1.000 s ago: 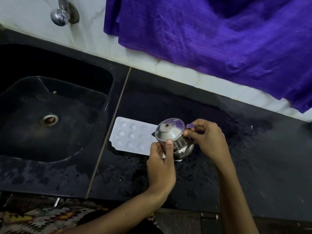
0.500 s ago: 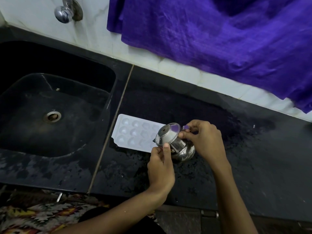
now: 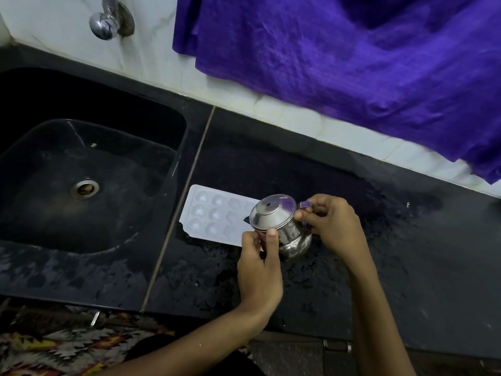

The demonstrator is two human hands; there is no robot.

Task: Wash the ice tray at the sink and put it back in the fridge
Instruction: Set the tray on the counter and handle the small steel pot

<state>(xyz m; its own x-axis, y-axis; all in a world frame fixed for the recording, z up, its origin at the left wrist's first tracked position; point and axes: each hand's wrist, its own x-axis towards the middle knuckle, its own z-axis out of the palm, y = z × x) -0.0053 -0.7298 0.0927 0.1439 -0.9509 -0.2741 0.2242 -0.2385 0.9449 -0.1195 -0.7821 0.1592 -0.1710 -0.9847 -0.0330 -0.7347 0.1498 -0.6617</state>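
Observation:
A white ice tray [image 3: 214, 213] with round cups lies flat on the wet black counter [image 3: 406, 240], just right of the sink. Over its right end I hold a small lidded steel pot [image 3: 282, 226], tilted toward the tray. My left hand [image 3: 260, 264] grips the pot's front side, thumb up against its body. My right hand [image 3: 330, 223] pinches the pot's handle at the rim. The tray's right end is hidden behind the pot.
The black sink [image 3: 168, 126] with a steel drain [image 3: 84, 188] lies at the left. A chrome tap [image 3: 104, 23] juts from the white wall above it. A purple cloth [image 3: 352, 63] hangs over the wall at the back right. The counter's front edge runs below my arms.
The steel pot has tipped further to the left over the tray's right end. Both hands keep their hold on it. The tray has not moved.

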